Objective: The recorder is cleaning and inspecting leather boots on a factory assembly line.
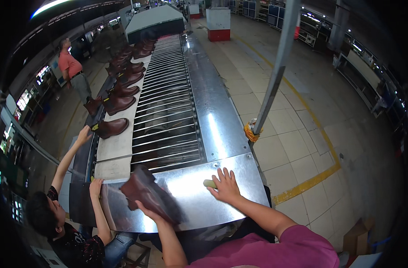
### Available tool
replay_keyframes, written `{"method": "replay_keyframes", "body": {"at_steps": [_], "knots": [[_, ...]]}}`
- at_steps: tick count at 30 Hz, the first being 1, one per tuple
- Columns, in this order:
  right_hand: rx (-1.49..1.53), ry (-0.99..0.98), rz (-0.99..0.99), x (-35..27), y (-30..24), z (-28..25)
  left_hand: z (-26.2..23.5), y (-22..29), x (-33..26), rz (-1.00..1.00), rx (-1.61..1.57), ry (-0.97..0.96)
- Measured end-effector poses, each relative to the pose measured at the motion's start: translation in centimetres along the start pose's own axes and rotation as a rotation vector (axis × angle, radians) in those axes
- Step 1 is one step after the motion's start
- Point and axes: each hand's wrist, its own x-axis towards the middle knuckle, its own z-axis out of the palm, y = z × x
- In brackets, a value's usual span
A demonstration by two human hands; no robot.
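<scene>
The left hand (pixel 146 210) grips a brown boot (pixel 151 196) lying diagonally near the bench's (pixel 239 178) front edge, while the right hand (pixel 225 186) presses flat on a small yellow-green block (pixel 209 183) to its right.

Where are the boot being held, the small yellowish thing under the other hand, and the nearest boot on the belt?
held brown boot (pixel 151 194), head view, on its side.
yellowish piece (pixel 209 183), head view, on the end showing beside the fingers.
nearest belt boot (pixel 112 127), head view, on its upper.

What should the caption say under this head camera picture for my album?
Left hand lifts a brown boot while right hand covers a pale block on the steel table.
</scene>
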Motion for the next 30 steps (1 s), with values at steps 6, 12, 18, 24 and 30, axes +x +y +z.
{"method": "replay_keyframes", "body": {"at_steps": [6,12,18,24,30], "knots": [[-0.003,0.038,0.000,-0.5,0.2,0.5,-2.8,-4.2,-7.1,-0.133,0.019,-0.007],[0.024,0.000,0.002,-0.4,-0.1,-0.1,-5.8,-6.1,-6.9,-0.107,0.268,0.014],[0.003,-0.020,0.007,-0.5,0.2,0.6,-4.4,-6.7,-6.7,0.062,0.389,0.144],[-0.013,0.085,-0.013,-0.5,-0.3,1.2,-5.0,-6.7,-7.0,0.042,0.374,0.218],[0.015,0.036,-0.025,-0.4,0.2,1.4,-3.5,-6.7,-7.4,0.048,0.397,0.227]]}}
